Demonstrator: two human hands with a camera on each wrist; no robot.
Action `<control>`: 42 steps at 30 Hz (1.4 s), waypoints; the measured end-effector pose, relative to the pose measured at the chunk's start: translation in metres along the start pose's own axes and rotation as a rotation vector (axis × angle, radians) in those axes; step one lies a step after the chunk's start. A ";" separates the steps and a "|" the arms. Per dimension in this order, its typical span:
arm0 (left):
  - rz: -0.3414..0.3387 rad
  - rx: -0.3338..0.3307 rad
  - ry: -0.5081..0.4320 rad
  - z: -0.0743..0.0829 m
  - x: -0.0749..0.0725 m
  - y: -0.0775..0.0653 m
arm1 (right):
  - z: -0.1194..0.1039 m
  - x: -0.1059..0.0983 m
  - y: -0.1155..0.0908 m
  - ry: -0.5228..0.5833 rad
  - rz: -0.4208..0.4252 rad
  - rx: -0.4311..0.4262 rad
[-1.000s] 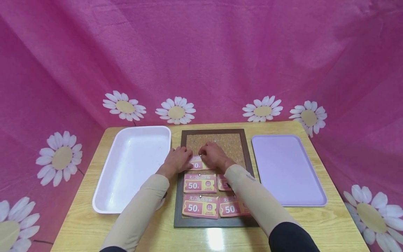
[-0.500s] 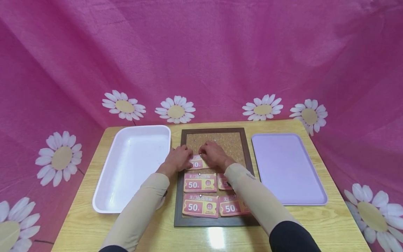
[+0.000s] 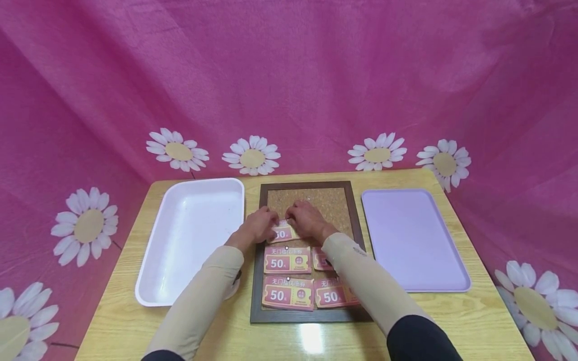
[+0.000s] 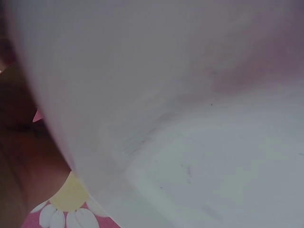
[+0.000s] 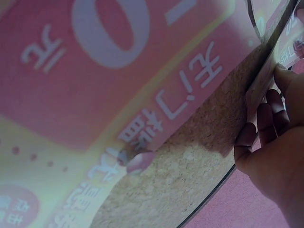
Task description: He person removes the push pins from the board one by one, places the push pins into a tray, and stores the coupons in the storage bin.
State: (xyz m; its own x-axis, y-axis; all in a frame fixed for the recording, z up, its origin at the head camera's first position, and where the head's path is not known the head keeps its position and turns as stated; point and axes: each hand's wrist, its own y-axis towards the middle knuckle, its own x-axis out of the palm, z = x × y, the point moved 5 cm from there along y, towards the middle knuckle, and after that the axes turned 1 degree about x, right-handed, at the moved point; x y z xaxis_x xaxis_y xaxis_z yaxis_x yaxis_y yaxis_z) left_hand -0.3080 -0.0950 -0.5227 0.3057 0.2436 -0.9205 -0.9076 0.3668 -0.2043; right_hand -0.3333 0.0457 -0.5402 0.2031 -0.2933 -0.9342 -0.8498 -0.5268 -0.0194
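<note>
My left hand (image 3: 258, 225) holds the left end of a pink-and-yellow paper coupon (image 3: 283, 234) marked 50, thumb near its lower edge. The coupon lies over a cork board (image 3: 327, 199) in a dark frame. At its top edge, my right hand (image 3: 310, 220) pinches a small push pin (image 3: 287, 219), mostly hidden by the fingertips. In the right wrist view the fingers (image 5: 244, 142) are curled beside the coupon. Nearer me are several coupons, such as one (image 3: 277, 263) with a push pin (image 3: 286, 247) at its top. The right forearm covers part of the right-hand ones.
A deep white tray (image 3: 151, 271) stands left of the board, and its wall (image 4: 95, 95) fills most of the left wrist view. To the right lies a flat lilac tray (image 3: 413, 240). Behind the wooden table (image 3: 478, 321) hangs a pink cloth (image 3: 307, 90) with daisies.
My left hand has shifted slightly right, and the held coupon now sits slightly more tilted, its right end higher. My right hand stays at the coupon's top edge.
</note>
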 end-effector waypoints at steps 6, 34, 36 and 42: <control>-0.045 -0.030 -0.016 -0.001 0.001 0.003 | 0.000 0.001 0.000 -0.016 -0.004 -0.008; -0.132 -0.113 -0.076 0.006 -0.009 0.001 | 0.002 0.004 0.003 -0.046 0.013 -0.041; -0.129 -0.111 -0.071 0.007 -0.010 0.001 | 0.002 0.004 0.003 -0.042 0.012 -0.038; -0.128 -0.123 -0.059 0.007 -0.010 0.001 | 0.002 0.004 0.002 -0.040 0.008 -0.030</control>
State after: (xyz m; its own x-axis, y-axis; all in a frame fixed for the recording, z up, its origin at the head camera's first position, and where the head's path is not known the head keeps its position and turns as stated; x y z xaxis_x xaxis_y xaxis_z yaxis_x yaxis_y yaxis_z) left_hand -0.3101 -0.0907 -0.5116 0.4342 0.2558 -0.8637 -0.8874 0.2863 -0.3614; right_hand -0.3352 0.0453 -0.5448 0.1762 -0.2653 -0.9479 -0.8359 -0.5488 -0.0018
